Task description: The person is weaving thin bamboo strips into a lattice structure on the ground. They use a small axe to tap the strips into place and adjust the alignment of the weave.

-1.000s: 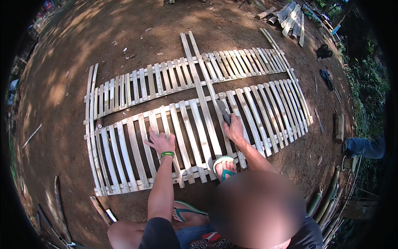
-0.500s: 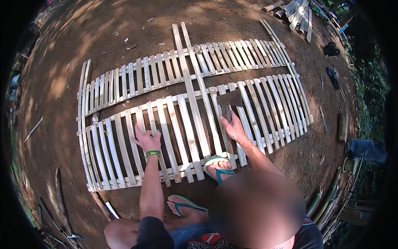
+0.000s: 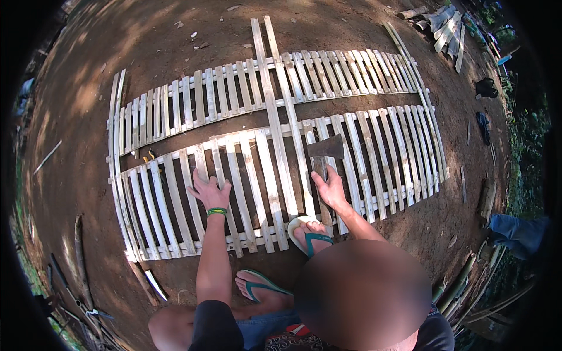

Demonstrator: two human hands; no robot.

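Note:
A fence-like frame of pale split-bamboo slats (image 3: 272, 202) lies flat on the ground before me, its upright slats set across long rails. My left hand (image 3: 209, 192), with a green band at the wrist, is spread over slats of the near panel, left of centre. It holds nothing; whether it presses on them I cannot tell. Right of the middle posts, my right hand (image 3: 331, 188) grips a hatchet by its wooden handle, close below the head. The hatchet's broad dark blade (image 3: 326, 147) lies over the near panel's slats. Part of the handle is hidden by the hand.
My sandalled foot (image 3: 310, 234) is at the frame's near edge, the other (image 3: 260, 285) on bare soil. Split bamboo pieces (image 3: 451, 34) are piled at far right. Bamboo poles (image 3: 458, 284) lie at near right, beside another person's jeans-clad leg (image 3: 518, 234). Sticks (image 3: 82, 260) lie at near left.
My left hand's fingers have stretched out further over the slats. The right hand keeps its hold on the hatchet. The whole view has shifted slightly.

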